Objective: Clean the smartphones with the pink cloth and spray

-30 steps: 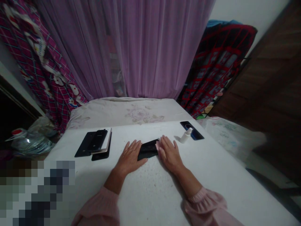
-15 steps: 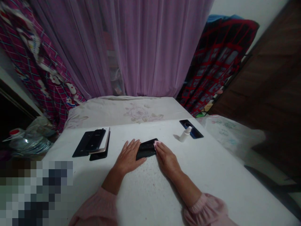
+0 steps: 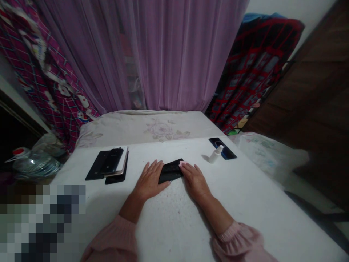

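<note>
A black smartphone (image 3: 171,171) lies at a slant on the white tabletop in front of me. My left hand (image 3: 148,182) holds its left end, the thumb along the near edge and the fingers over the far side. On the right end, my right hand (image 3: 195,182) presses a small pink cloth (image 3: 181,163) against the phone under its fingertips. Most of the cloth is hidden beneath those fingers. A white spray bottle (image 3: 215,155) stands beyond my right hand, beside another dark phone with a blue picture (image 3: 226,151).
To the left, several phones (image 3: 113,161) lie in a loose, overlapping pile on the white table (image 3: 174,225). A floral cloth (image 3: 131,127) covers the far side, in front of purple curtains (image 3: 174,54). A large clear bottle (image 3: 34,162) with a red cap is beyond the left edge.
My right hand has shifted very slightly, with the pink cloth still at the phone's right end. My left hand stays on the phone. The whole view has tilted a little.
</note>
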### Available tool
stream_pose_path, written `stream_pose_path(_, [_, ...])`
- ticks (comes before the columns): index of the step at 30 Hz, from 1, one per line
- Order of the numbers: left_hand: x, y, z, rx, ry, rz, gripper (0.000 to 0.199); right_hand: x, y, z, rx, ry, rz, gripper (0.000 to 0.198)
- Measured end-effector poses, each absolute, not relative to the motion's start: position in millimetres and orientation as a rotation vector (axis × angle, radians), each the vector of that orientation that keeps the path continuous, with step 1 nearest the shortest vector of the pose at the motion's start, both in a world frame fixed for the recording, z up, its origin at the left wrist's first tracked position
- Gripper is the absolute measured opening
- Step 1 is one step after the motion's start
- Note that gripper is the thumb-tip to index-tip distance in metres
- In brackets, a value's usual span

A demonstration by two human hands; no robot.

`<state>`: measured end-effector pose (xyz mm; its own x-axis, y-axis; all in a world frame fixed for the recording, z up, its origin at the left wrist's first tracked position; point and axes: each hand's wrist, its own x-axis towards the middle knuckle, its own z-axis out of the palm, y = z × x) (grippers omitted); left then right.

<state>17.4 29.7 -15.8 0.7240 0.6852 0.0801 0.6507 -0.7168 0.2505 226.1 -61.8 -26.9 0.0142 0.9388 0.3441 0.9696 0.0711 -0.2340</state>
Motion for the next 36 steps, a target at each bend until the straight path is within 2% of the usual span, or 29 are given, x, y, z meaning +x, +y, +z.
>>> stream_pose_path(5, [18.2, 28.1, -14.1, 2.731, 1.078, 0.257, 0.072, 210.4, -65.4, -19.0, -1.874, -1.977, -0.078, 0.045])
stream_pose_path(13, [19.0, 27.0, -7.3, 2.713, 1.104, 0.163, 0.076, 195.0, -75.3, -7.4, -1.77, -2.225, -0.013, 0.056])
stream_pose_path(20, [18.9, 27.4, -6.9, 2.724, 1.093, 0.179, 0.074, 213.3, -70.0, -11.0, -2.03, -2.041, -0.039, 0.054])
stream_pose_path(29, [18.5, 29.3, -11.7, 2.746, 1.103, 0.181, 0.076, 198.8, -74.1, -10.2, -1.755, -2.238, -0.042, 0.056])
stream_pose_path(36, [17.6, 30.7, -15.7, 2.766, 1.094, 0.217, 0.075, 208.2, -68.1, -14.0, -1.823, -2.117, -0.056, 0.055])
